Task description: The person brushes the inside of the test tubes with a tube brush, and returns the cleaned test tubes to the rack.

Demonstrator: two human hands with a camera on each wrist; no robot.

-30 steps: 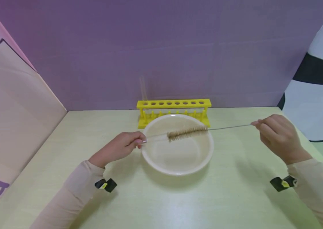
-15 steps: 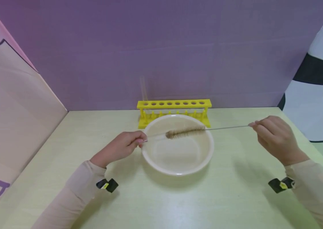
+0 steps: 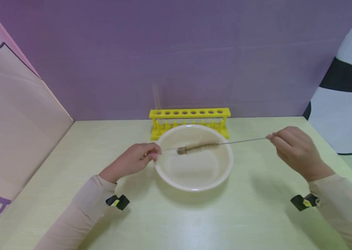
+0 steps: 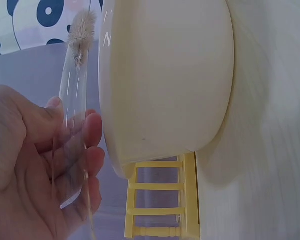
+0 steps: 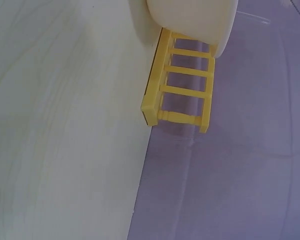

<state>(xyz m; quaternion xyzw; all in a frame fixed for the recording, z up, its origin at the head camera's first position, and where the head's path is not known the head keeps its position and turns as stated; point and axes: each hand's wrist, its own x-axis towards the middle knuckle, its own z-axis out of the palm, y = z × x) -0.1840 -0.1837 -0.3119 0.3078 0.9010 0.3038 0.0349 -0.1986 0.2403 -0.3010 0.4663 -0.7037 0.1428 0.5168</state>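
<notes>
My left hand (image 3: 133, 158) holds a clear test tube (image 4: 72, 105) sideways over the left rim of a cream basin (image 3: 193, 189). In the left wrist view, thumb and fingers curl around the tube. A test tube brush (image 3: 202, 147) with tan bristles points into the tube's mouth. Its darker front tip (image 4: 79, 57) lies inside the glass, while most of the bristles stay outside, above the basin. At the right, my right hand (image 3: 299, 151) pinches the end of the brush's thin wire handle (image 3: 246, 141). That hand is outside the right wrist view.
Behind the basin stands a yellow test tube rack (image 3: 189, 113), its front base partly hidden by the rim. Another clear test tube (image 3: 156, 97) stands upright in its leftmost hole. A purple panel (image 3: 176, 59) closes off the back of the pale table (image 3: 176, 222).
My right hand has moved left, and the brush has moved left with it, its tip now at the tube's mouth. My left hand has stayed nearly still.
</notes>
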